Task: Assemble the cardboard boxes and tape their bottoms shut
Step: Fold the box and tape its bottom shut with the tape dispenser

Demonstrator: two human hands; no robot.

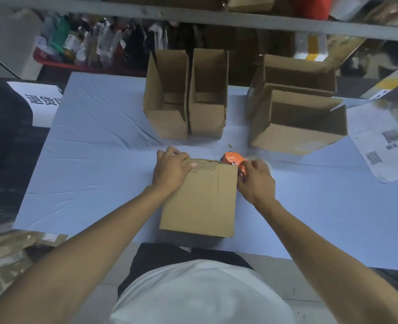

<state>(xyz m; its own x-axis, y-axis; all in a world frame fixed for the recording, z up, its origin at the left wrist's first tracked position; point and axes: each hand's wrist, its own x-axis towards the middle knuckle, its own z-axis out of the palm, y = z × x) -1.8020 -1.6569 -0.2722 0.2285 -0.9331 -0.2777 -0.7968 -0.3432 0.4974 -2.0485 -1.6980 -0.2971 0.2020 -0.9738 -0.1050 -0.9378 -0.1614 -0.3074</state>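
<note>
A cardboard box (202, 202) stands on the pale blue table (95, 160) right in front of me, a plain side facing up. My left hand (171, 170) lies on its far left corner, fingers curled over the far edge with printed text. My right hand (255, 181) grips an orange tape dispenser (232, 159) with a clear tape roll at the box's far right corner. Further back stand assembled open boxes: two tall ones (186, 97) side by side, and two wider ones (298, 118) to the right.
A printed sheet with QR codes (380, 148) lies at the table's right edge. A white sign with black characters (41, 99) sits at the left. Shelves with bagged goods (95, 45) run behind the table. Packaged items (8, 249) are piled at lower left.
</note>
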